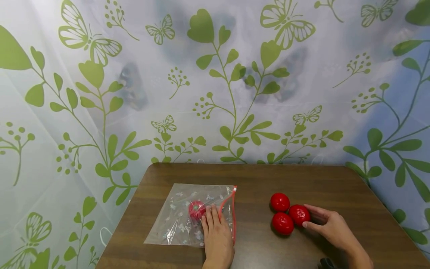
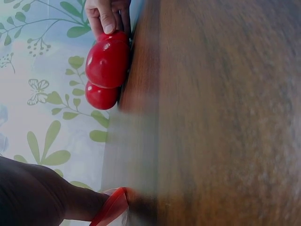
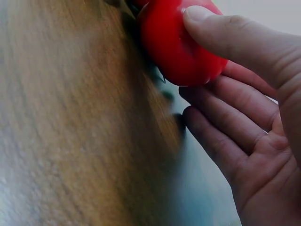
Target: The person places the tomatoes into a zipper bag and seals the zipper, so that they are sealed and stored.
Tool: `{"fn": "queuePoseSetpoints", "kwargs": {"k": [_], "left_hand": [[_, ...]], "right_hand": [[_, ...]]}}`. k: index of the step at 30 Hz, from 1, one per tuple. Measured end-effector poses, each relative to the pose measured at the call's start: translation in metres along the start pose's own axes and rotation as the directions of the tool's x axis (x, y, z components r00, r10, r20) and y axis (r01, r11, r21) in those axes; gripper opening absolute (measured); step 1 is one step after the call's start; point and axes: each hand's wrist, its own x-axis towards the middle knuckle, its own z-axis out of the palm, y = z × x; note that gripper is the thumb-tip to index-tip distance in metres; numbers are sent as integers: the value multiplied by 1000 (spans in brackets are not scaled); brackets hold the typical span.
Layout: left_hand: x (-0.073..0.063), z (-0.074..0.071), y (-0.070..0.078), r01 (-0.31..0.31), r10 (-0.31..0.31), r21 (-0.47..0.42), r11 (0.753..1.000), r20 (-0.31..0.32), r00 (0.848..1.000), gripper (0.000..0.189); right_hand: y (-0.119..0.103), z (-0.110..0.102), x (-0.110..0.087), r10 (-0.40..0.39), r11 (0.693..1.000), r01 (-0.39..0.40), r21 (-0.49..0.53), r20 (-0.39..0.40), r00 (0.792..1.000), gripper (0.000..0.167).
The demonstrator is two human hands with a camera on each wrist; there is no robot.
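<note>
Left hand [image 1: 217, 237]: fingers straight, laid across the clear printed plastic zip bag [image 1: 164, 228], gripping nothing I can see. Likely there to keep the light film from sliding. One side of the red zip strip [image 1: 234, 224] bows inward toward that hand, so the mouth gapes, probably from the hand drawing the film back. Mouth faces the right side, toward the loose pieces.

Inside the bag: round red tomato-like piece with green centre [image 1: 196, 210], just beside the left fingertips; can't tell if they press it through the film.

Right hand [image 1: 330, 226]: thumb and fingers pinch the glossy red tomato-like piece nearest it [image 1: 299, 215]. Opposed contact suits a smooth, round surface. Two similar glossy red pieces [image 1: 280, 202] [image 1: 283, 223] sit tight against it on the brown wood-grain counter [image 1: 255, 246], grouped within that hand's easy reach.
</note>
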Motion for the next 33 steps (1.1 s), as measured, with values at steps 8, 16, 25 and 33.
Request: {"fn": "queuePoseSetpoints", "kwargs": {"k": [8, 16, 25, 33], "left_hand": [[0, -1, 1, -3, 3, 12, 1000, -10, 1000, 103], [-1, -3, 1, -14, 14, 26, 1000, -21, 1000, 102], [-1, -3, 0, -7, 7, 21, 1000, -24, 1000, 100], [0, -3, 1, -3, 3, 33, 999, -3, 1000, 102]], "right_hand": [[2, -5, -3, 13, 999, -14, -47, -33, 999, 70], [3, -13, -10, 30, 996, -35, -84, -57, 998, 73], [-9, -19, -14, 8, 998, -14, -61, -90, 996, 74], [-32, -22, -17, 4, 999, -7, -32, -92, 996, 72]]}}
